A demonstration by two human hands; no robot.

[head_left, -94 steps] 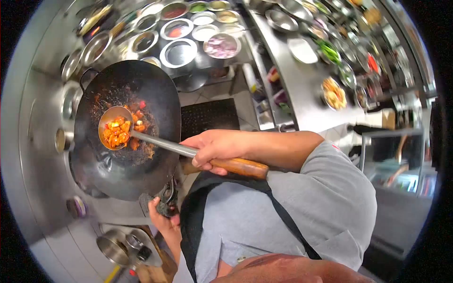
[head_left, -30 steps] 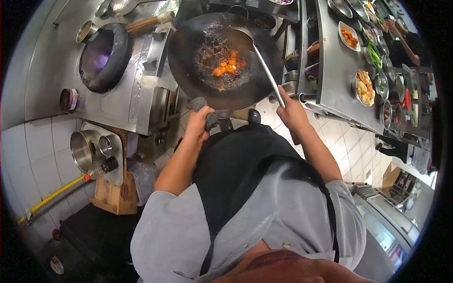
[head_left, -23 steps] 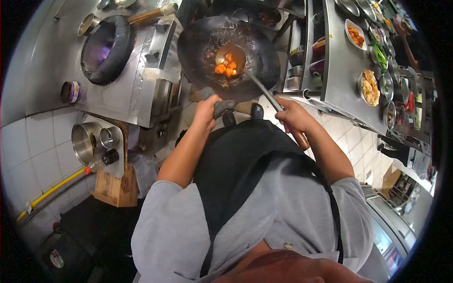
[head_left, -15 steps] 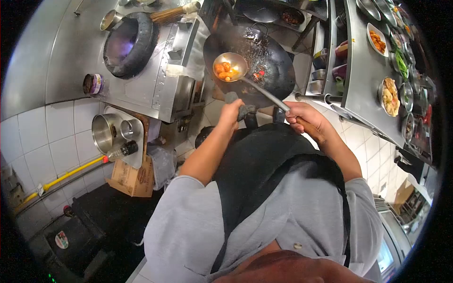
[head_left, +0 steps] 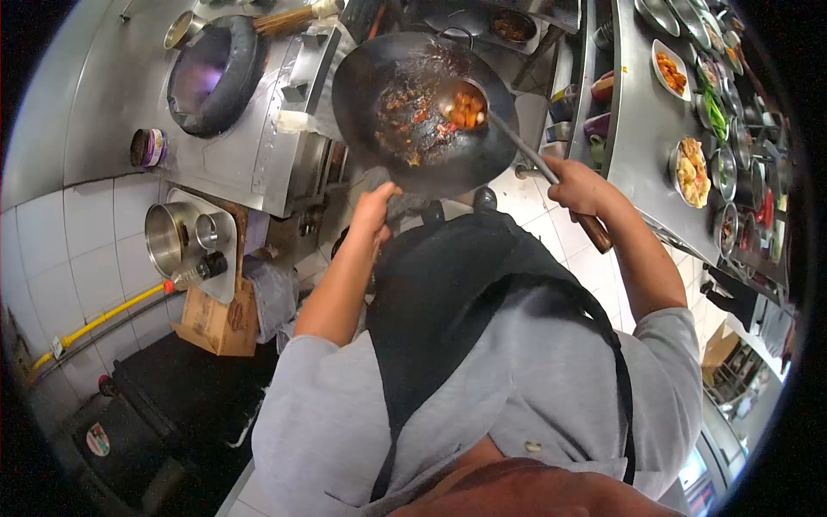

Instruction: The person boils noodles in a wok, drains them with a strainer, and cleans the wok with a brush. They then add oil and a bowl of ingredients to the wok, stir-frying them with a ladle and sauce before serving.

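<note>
- While holding wok (head_left: 366,82) up clear of burner (head_left: 211,73), grip firm with left hand (head_left: 377,207): clamped through cloth (head_left: 401,205) on wok's near edge, wok hanging in air right of stove (head_left: 250,164), above floor (head_left: 594,267).
- Hold level, or tip slightly toward ladle (head_left: 525,155), so that sauce and scraps slide to one spot and not over far rim.
- Sweep ladle bowl along wok's right wall to gather food (head_left: 468,109); sits in ladle bowl now, orange pieces at wok's right side, darker scraps spread across middle.
- Steady with right hand (head_left: 581,185), closed tight round wooden grip at ladle's near end; best not to slide up shaft toward hot metal.
- Stand square, apron (head_left: 448,293) close behind wok; elbows in, since stove and counter (head_left: 633,146) seem to leave only a narrow aisle.
- Mind burner at far left: lit, purple flame showing inside ring; no reaching across.
- Around, left to right: white wall tiles (head_left: 60,250) and yellow pipe (head_left: 95,323) at near left; pot (head_left: 168,237) and bottle (head_left: 194,271) on tray (head_left: 224,289) over box (head_left: 215,319); tin (head_left: 148,146) on steel stove top, brush (head_left: 297,15) at its far edge; pale tiled floor underfoot; steel counter at right, crowded with plates (head_left: 670,71) and bowls (head_left: 692,168) of prepared food.
</note>
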